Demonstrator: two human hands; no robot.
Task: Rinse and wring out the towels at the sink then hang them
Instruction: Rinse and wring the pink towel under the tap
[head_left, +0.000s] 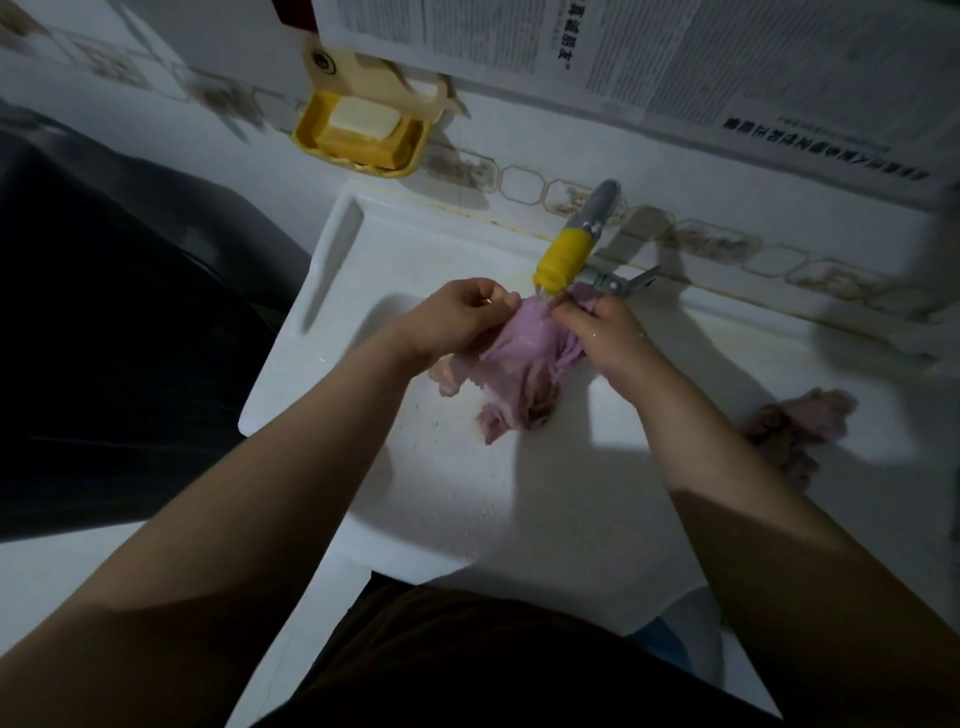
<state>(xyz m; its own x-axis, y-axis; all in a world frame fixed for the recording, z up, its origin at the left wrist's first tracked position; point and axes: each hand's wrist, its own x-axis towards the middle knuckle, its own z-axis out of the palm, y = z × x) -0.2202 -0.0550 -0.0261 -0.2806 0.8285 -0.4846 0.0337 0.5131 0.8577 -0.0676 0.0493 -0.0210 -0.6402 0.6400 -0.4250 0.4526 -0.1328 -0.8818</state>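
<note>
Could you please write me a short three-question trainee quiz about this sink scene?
1. True or false: the purple towel is held under the yellow faucet tip.
2. Which hands grip it? A) left hand only B) right hand only C) both
3. Fill in: a second towel lies on the sink ledge to the person's ____.

Key: 1 true; 2 C; 3 right.

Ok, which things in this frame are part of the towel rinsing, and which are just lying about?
In use: purple towel, held by left hand and right hand under the tap; sink; second towel waiting on the rim.

Lying about: soap in its yellow dish; papers on the wall.
</note>
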